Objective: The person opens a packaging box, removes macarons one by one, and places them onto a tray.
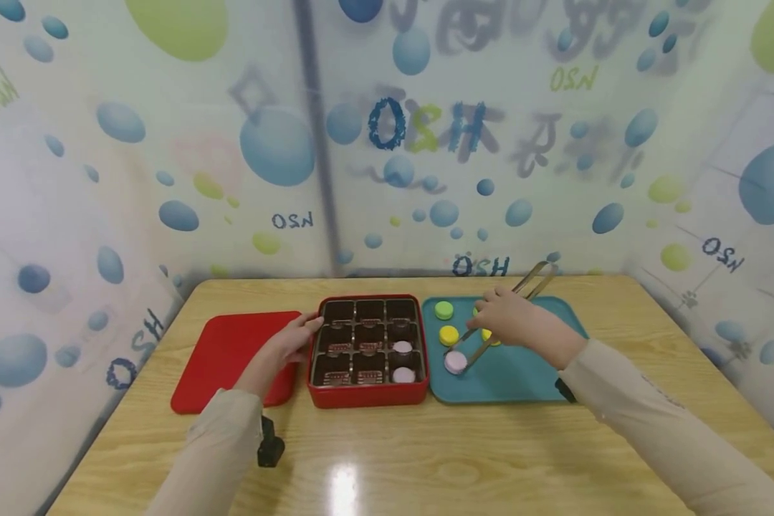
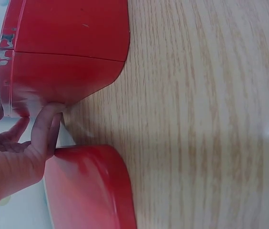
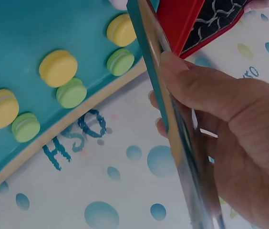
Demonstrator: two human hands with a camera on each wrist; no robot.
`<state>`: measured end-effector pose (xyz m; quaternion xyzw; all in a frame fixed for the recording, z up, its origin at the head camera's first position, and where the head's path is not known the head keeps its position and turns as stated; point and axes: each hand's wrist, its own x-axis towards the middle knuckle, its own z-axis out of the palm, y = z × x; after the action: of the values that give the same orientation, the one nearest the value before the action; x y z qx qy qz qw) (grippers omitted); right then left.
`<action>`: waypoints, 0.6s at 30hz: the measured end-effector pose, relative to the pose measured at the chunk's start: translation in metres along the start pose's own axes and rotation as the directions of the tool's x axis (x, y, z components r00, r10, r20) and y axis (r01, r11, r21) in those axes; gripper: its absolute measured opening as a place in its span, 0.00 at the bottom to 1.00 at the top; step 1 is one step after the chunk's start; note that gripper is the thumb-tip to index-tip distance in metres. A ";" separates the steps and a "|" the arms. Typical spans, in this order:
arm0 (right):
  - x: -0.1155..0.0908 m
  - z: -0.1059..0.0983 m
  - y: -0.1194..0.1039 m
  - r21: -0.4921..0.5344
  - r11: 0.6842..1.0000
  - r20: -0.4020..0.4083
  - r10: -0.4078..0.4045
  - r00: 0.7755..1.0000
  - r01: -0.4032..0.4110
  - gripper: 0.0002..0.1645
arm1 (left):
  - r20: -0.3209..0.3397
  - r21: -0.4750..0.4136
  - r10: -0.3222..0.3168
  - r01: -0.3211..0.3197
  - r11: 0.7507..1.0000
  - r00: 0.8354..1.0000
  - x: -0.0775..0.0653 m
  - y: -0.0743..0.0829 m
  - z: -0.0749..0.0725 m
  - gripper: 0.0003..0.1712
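My left hand (image 1: 294, 338) holds the left rim of a red box (image 1: 369, 396), with digits on its outer wall in the left wrist view. Inside the box is a dark divided insert; two pale pink macarons (image 1: 403, 375) sit in its right column. My right hand (image 1: 508, 315) grips metal tongs (image 3: 172, 121), thumb on one arm and fingers on the other. Down on the blue tray (image 1: 516, 383), the tong tips stand on either side of a pale pink macaron (image 1: 455, 362). Whether they squeeze it I cannot tell.
Yellow macarons (image 3: 58, 68) and green macarons (image 3: 71, 93) lie in rows on the tray. A red lid (image 1: 232, 351) lies left of the box on the wooden table (image 1: 387, 459). Behind the table hangs a patterned curtain (image 1: 374, 193).
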<state>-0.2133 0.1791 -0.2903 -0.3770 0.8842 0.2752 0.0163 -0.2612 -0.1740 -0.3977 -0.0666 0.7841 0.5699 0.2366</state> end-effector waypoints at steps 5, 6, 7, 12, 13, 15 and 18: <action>-0.005 -0.003 0.005 0.059 0.998 -0.006 0.022 1.000 -0.022 0.22 | -0.003 0.008 0.000 0.000 1.000 1.000 -0.001 0.001 0.000 0.34; -0.007 -0.004 0.006 0.073 0.997 -0.015 0.025 1.000 -0.024 0.22 | -0.005 0.009 -0.001 0.001 1.000 1.000 -0.002 0.001 0.000 0.34; -0.008 -0.005 0.007 0.086 0.996 -0.024 0.026 0.999 -0.024 0.22 | -0.010 0.009 -0.003 0.003 1.000 1.000 -0.002 0.001 0.000 0.34; -0.009 -0.006 0.015 0.130 0.991 -0.078 0.043 0.996 -0.033 0.23 | -0.015 0.010 0.004 -0.004 1.000 1.000 -0.004 0.001 0.000 0.34; -0.009 -0.007 0.017 0.140 0.990 -0.094 0.046 0.995 -0.033 0.23 | -0.015 0.011 0.006 -0.006 1.000 1.000 -0.004 0.001 0.000 0.34; -0.008 -0.006 0.020 0.160 0.987 -0.140 0.048 0.989 -0.025 0.23 | -0.014 0.009 0.007 -0.007 1.000 1.000 -0.003 0.001 0.000 0.34; -0.007 -0.008 0.021 0.174 0.985 -0.214 0.046 0.976 -0.009 0.23 | -0.006 0.006 0.006 -0.006 1.000 1.000 -0.003 0.001 -0.001 0.34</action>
<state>-0.2213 0.1918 -0.2718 -0.3897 0.9063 0.1552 -0.0515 -0.2596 -0.1745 -0.3952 -0.0656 0.7869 0.5678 0.2326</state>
